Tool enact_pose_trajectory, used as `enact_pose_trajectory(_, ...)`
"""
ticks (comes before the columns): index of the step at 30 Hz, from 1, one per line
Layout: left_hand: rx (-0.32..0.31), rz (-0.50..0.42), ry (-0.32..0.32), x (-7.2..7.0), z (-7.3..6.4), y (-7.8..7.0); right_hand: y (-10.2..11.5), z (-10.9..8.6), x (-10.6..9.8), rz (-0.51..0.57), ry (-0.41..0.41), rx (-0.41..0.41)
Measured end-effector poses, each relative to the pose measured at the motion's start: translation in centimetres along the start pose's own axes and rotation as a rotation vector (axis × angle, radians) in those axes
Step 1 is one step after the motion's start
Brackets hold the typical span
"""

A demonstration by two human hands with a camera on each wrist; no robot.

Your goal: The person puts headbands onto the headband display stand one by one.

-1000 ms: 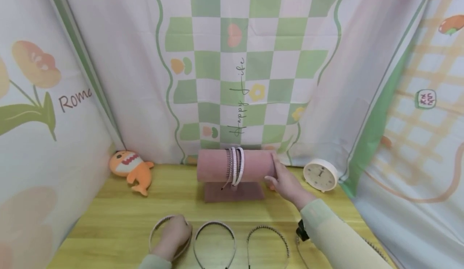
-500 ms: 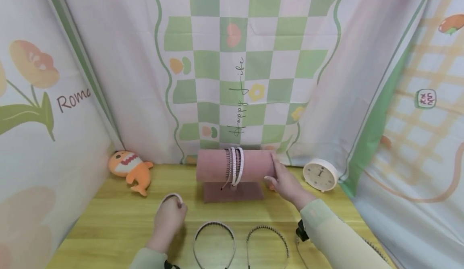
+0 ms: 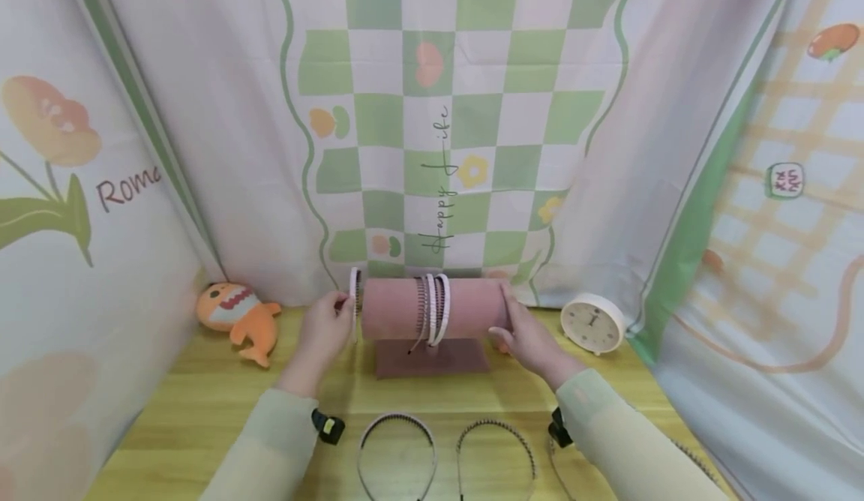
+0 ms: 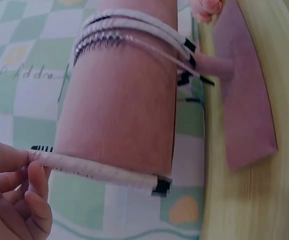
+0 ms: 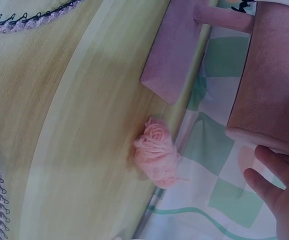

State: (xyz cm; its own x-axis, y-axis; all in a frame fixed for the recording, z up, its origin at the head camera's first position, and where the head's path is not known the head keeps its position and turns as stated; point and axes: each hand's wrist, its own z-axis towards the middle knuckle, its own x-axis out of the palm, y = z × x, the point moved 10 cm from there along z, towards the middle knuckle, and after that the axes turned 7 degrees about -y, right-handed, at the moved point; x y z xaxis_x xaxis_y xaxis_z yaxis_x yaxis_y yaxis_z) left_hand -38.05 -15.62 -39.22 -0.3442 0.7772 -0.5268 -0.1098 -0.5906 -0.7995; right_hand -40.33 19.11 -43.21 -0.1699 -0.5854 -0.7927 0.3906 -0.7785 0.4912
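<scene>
A pink velvet headband stand (image 3: 394,310) stands at the back of the table, its roll lying crosswise above a flat base (image 3: 432,358). Several headbands (image 4: 134,22), white and dark-toothed, are looped around the roll's middle. My left hand (image 3: 324,328) pinches a white headband (image 4: 99,170) between thumb and fingers, upright at the roll's left end. In the left wrist view this band overlaps the edge of that end, its black tip pointing toward the table. My right hand (image 3: 533,340) rests on the roll's right end with fingers extended, not curled round it.
Along the table's front lie a white headband (image 3: 398,415), a dark-toothed one (image 3: 496,422) and another partly behind the right sleeve. An orange shark toy (image 3: 239,317) sits back left, a white clock (image 3: 594,325) back right. Pink yarn (image 5: 157,155) lies beside the stand's base.
My left hand has lifted the white headband from the front left of the table and carried it forward and right to the roll's left end. My right hand stays put.
</scene>
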Motion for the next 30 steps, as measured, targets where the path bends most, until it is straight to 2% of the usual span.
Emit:
enact_pose_trajectory(3,0.037,0.013,-0.001,0.9,0.4,-0.8,0.1,0.0,0.2,-0.004,0.009,-0.001)
enact_pose_trajectory(8,0.035,0.057,-0.006,2.2,0.5,-1.1,0.0,0.0,0.2,-0.011,0.01,0.003)
enact_pose_trajectory(10,0.019,0.06,-0.021,2.3,0.5,-1.1,0.0,0.0,0.1,-0.012,0.005,0.005)
enact_pose_trajectory(12,0.048,0.086,-0.055,2.0,0.4,-1.3,-0.1,-0.1,0.0,-0.015,0.002,0.007)
enact_pose_trajectory(14,0.154,0.134,-0.073,1.9,0.4,-2.1,-0.2,-0.1,0.0,-0.016,0.004,0.01)
enact_pose_trajectory(17,0.411,0.309,-0.063,2.1,-0.1,-3.6,-0.2,-0.1,0.0,-0.017,0.008,0.013)
enact_pose_trajectory(18,0.498,0.359,-0.047,2.3,-0.4,-4.1,-0.2,0.0,0.0,-0.018,0.009,0.015)
enact_pose_trajectory(20,0.615,0.438,-0.001,2.7,-1.0,-4.5,-0.2,0.0,0.0,-0.018,0.01,0.016)
enact_pose_trajectory(22,0.654,0.481,0.052,3.0,-1.2,-4.4,-0.2,0.0,0.0,-0.018,0.013,0.019)
enact_pose_trajectory(25,0.66,0.501,0.102,3.1,-1.3,-4.2,-0.2,0.0,0.1,-0.016,0.017,0.019)
enact_pose_trajectory(27,0.674,0.509,0.113,3.4,-1.2,-4.2,-0.3,0.0,0.1,-0.014,0.021,0.024)
enact_pose_trajectory(30,0.716,0.503,0.095,3.9,-1.4,-4.7,-0.4,0.1,0.1,-0.013,0.022,0.032)
